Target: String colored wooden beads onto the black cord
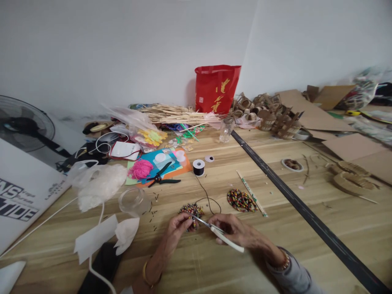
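My left hand pinches a bunch of small multicoloured beads near the front of the table. In my right hand is a pair of scissors with a white handle. Their thin metal blades reach left to the beads at my left fingertips. Whether the blades touch the cord between the beads is too small to tell. A black cord runs from the spool down toward the hands. Right of the hands lies a coiled strand of beads.
A patterned stick packet lies beside the coil. Black-handled pliers, pink yarn and a clear jar are at left. A dark strip crosses the table at right. A red bag stands behind.
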Motion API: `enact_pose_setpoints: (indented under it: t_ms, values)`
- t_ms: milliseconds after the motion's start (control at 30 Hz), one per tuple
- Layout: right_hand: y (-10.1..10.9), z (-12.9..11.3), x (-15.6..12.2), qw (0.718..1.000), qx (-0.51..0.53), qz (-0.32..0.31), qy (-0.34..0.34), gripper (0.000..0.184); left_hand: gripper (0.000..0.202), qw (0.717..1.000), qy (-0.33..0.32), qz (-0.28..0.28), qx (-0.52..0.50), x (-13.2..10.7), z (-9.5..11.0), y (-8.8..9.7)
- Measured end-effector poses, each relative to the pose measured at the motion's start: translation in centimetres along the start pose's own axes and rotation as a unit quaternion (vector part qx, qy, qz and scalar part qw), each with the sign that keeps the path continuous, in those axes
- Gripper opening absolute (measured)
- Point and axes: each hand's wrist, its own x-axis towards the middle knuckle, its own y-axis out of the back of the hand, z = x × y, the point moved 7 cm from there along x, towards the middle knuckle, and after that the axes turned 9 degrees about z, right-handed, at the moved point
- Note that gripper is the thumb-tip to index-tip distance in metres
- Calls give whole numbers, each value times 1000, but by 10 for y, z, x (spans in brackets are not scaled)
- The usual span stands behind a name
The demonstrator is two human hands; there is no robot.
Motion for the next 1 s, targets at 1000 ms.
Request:
enact_pose_setpoints:
  t_ms: [1000]
  values:
    - [-6, -17, -3, 992, -104, 18, 76, 21, 39, 999, -6, -6, 32, -1, 1, 0]
